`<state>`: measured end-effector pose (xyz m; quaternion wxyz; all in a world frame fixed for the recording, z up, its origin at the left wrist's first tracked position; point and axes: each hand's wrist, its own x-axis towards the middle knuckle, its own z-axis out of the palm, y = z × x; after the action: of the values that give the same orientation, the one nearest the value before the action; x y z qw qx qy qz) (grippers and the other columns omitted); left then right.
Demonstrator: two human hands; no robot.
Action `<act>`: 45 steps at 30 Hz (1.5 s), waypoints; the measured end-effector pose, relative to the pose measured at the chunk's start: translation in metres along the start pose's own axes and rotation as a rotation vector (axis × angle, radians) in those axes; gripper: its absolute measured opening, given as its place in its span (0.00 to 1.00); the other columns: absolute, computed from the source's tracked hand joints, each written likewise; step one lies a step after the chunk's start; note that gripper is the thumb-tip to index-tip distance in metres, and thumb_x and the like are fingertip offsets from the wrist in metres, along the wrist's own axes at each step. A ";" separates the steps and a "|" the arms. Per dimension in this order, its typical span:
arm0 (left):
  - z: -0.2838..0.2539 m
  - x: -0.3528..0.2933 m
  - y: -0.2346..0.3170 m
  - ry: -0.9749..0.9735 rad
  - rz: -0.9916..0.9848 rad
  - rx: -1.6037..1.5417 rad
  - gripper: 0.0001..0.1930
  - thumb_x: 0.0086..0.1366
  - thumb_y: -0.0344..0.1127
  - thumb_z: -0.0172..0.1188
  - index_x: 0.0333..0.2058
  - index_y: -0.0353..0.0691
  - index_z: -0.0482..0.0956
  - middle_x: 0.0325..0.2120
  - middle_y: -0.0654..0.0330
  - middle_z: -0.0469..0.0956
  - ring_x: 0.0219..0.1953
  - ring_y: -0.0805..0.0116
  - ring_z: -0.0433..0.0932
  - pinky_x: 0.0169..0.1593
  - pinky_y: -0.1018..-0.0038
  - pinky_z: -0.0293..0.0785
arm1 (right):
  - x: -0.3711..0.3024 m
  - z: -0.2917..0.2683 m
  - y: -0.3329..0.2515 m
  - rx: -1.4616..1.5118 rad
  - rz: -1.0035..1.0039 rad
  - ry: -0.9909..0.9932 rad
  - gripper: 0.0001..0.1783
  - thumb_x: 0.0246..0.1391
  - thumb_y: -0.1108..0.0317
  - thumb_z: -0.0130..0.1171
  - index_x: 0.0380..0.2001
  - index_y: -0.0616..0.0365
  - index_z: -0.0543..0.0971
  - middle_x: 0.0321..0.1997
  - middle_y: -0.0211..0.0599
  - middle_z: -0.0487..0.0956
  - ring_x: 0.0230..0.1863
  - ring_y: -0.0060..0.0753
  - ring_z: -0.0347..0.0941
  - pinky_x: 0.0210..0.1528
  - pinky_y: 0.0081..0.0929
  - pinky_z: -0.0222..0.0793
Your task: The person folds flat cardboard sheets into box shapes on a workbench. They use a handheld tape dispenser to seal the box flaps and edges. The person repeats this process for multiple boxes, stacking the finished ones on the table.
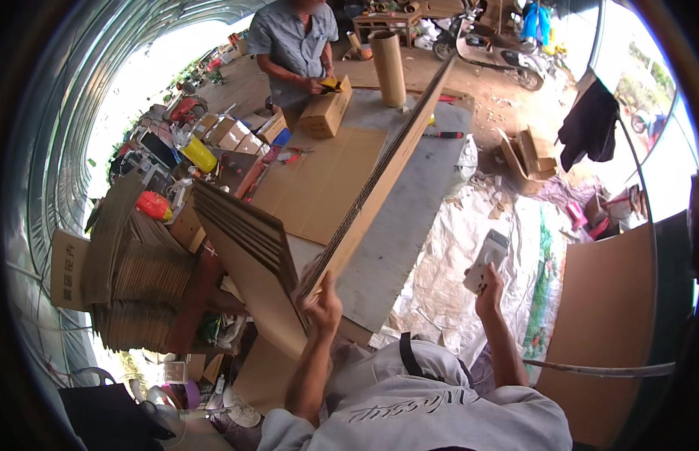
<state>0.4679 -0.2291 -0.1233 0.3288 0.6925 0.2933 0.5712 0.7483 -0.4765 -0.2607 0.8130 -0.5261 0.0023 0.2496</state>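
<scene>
My left hand [322,307] is closed around the near end of a long, narrow stack of folded cardboard [398,169]. The stack stands on edge and slants away across the grey table [394,263]. In my right hand [489,292] is a white handheld device [488,259] with a dark grey end, held out to the right, off the table; its kind is not clear. A flat cardboard sheet [319,180] lies on the table left of the stack. More folded cardboard [240,240] leans beside my left hand.
Across the table a person [293,60] holds a yellow tool on a cardboard box [327,109]. A tall cardboard tube [388,69] and a red-handled tool [444,135] are on the table. Piled flat cardboard [143,278] stands left; an open box [526,161] and white sheeting [440,286] lie right.
</scene>
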 end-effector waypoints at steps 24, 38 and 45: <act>0.052 0.062 -0.054 -0.799 0.152 0.439 0.22 0.68 0.21 0.55 0.61 0.35 0.77 0.53 0.46 0.79 0.53 0.45 0.80 0.55 0.61 0.78 | 0.072 0.076 -0.052 -0.297 -0.116 -0.272 0.23 0.68 0.51 0.59 0.47 0.63 0.79 0.37 0.33 0.83 0.37 0.24 0.75 0.41 0.25 0.69; 0.096 0.059 -0.044 -0.512 -0.034 0.895 0.24 0.58 0.23 0.66 0.55 0.36 0.76 0.51 0.52 0.73 0.55 0.51 0.72 0.59 0.54 0.66 | 0.199 0.150 -0.014 -0.602 -0.016 -0.545 0.27 0.68 0.46 0.57 0.45 0.66 0.79 0.36 0.39 0.83 0.37 0.27 0.77 0.41 0.28 0.72; 0.140 0.051 -0.035 -0.336 -0.210 1.123 0.35 0.52 0.27 0.75 0.57 0.33 0.69 0.55 0.49 0.69 0.60 0.47 0.70 0.63 0.55 0.67 | 0.259 0.146 -0.009 -0.603 0.106 -0.772 0.32 0.68 0.43 0.56 0.50 0.68 0.79 0.39 0.44 0.86 0.39 0.30 0.82 0.43 0.29 0.76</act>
<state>0.6133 -0.1844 -0.1387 0.0092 0.8086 0.5614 0.1756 0.9406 -0.2503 -0.2569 0.5521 -0.6062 -0.3446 0.4571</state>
